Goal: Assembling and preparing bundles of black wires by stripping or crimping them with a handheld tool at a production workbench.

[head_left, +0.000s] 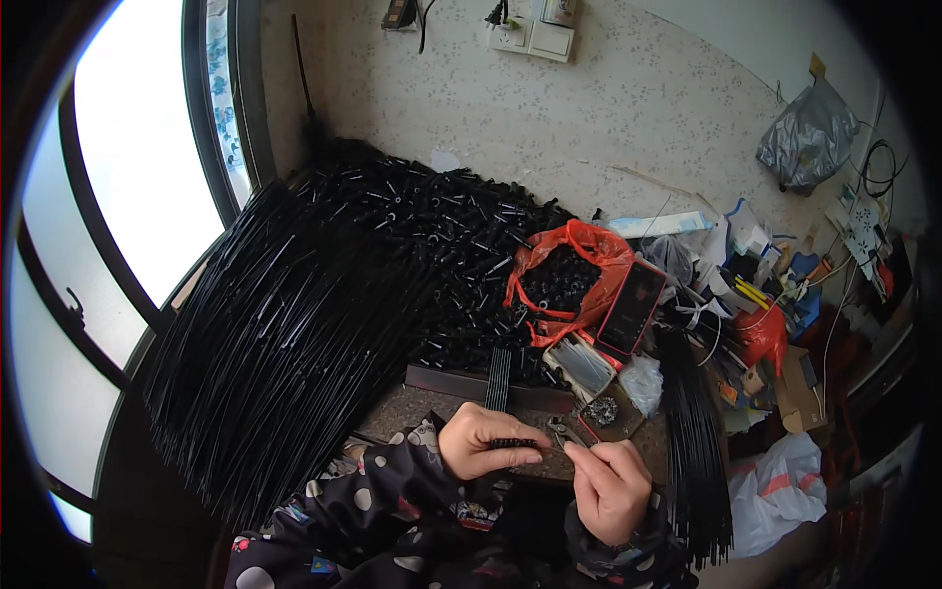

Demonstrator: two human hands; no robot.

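My left hand (478, 439) grips a small bundle of thin black rods (498, 383) that stands up from the fist toward the far side of the table. My right hand (610, 483) is closed beside it, its fingertips pinching a small metal piece (563, 433) near the left thumb; what the piece is I cannot tell. Both hands work close together over the near edge of the table (412, 407). Polka-dot sleeves cover both my forearms.
A huge fan of long black rods (285, 334) fills the left. Behind lies a heap of short black tubes (442, 245) and an orange bag (564, 280) of black parts. A phone (631, 306), another rod bundle (697, 452) and cluttered bags sit at right.
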